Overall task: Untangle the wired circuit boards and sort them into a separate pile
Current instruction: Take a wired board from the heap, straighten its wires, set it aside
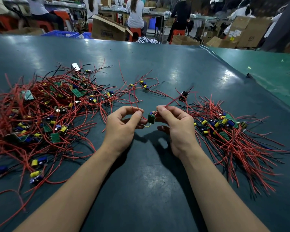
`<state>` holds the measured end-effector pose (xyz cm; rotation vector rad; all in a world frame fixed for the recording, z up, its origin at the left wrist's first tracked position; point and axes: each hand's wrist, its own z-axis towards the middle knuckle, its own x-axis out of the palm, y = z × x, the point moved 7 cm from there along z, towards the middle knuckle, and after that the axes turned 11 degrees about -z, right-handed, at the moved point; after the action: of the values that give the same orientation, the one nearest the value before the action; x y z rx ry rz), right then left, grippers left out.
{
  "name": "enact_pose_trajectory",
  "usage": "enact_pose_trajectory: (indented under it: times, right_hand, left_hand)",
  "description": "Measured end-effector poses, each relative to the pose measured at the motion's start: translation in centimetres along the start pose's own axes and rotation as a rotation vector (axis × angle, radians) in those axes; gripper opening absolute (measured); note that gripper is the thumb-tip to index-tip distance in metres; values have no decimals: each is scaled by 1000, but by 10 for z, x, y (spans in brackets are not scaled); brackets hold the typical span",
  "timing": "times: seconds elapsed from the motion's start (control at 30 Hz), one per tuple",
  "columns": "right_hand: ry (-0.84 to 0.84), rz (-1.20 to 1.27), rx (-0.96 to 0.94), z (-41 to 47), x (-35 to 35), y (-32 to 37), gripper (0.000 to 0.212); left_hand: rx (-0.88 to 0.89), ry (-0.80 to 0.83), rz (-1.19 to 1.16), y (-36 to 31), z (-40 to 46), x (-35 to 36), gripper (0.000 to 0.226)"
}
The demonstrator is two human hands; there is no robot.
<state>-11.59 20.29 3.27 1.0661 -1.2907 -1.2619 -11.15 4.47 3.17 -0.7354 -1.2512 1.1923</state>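
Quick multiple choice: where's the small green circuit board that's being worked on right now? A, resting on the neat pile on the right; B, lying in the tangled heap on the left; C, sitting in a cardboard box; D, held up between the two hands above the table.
D: the green circuit board hangs between the left hand and right hand, whose fingers pinch its red wires above the table.

My left hand and right hand are bare, no gloves, rings or watch on them. My forearms are uncovered right down to the bottom edge of the view, with no sleeve showing. My fingernails are short.
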Motion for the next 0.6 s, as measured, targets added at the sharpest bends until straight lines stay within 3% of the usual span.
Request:
enact_pose_trajectory:
  times: [0.13, 0.3, 0.4, 0.5, 0.6]
  right_hand:
    - [-28, 55, 60, 1, -3, -4, 11]
    - [152, 185, 62, -3, 11, 1, 11]
    - [215, 237, 106, -4, 14, 0, 15]
    - [186, 200, 190, -4, 15, -8, 16]
    - [158, 127, 250, -5, 19, -18, 12]
  left_hand:
    - [-91, -61, -222, 5, 3, 0, 12]
    - [-258, 9, -442, 16, 2, 7, 15]
    - [-176, 28, -426, 12, 3, 4, 17]
    - [-14, -18, -315, 0, 6, -5, 23]
    - [20, 10, -191, -1, 5, -5, 23]
